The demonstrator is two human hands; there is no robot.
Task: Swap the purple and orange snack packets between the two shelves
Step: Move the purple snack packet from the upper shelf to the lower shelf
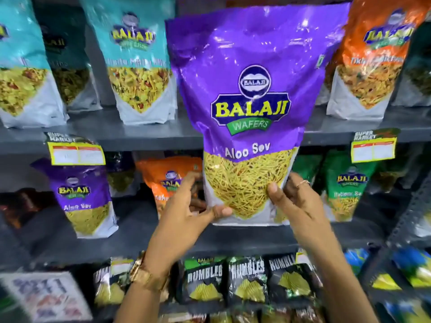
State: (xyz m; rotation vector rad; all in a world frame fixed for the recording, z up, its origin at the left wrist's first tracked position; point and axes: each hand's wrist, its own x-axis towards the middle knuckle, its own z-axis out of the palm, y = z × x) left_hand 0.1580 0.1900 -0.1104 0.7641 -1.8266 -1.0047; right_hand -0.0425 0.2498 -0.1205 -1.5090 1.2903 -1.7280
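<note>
A large purple Aloo Sev packet (251,73) is held upright in front of the shelves, its top level with the upper shelf. My left hand (186,213) grips its lower left corner and my right hand (291,197) grips its lower right edge. An orange packet (375,57) stands on the upper shelf (144,136) at the right. Another orange packet (163,180) stands on the middle shelf (130,243), partly hidden behind my left hand. A second purple packet (81,192) stands on the middle shelf at the left.
Teal packets (137,59) stand on the upper shelf at the left. Green packets (345,185) fill the middle shelf's right side. Black Rumbles bags (247,280) line the lower shelf. Yellow price tags (75,152) hang from the upper shelf's edge.
</note>
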